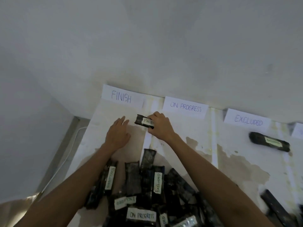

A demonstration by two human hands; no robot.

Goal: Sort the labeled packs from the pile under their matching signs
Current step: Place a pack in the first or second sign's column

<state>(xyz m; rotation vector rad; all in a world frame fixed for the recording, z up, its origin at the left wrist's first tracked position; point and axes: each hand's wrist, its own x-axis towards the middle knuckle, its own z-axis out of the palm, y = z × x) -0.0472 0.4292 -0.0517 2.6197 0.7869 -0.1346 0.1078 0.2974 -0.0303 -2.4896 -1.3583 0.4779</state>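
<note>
Only the person's arms and hands showed. The left forearm (78, 182) and the right forearm (213, 174) were bare along all their visible length, slender and smooth, each widening toward the lower edge of the view. The left hand (117, 136) and the right hand (159, 126) were bare as well, with long, slim fingers (121, 120); the nails seemed short, though the dim, soft light left that uncertain.

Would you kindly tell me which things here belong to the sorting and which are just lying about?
Job: FINISH pack in right hand, pile, FINISH sign, ON PROGRESS sign, EXCLUDED sign, sorted pack.
Lying about: white cable at left.
</note>
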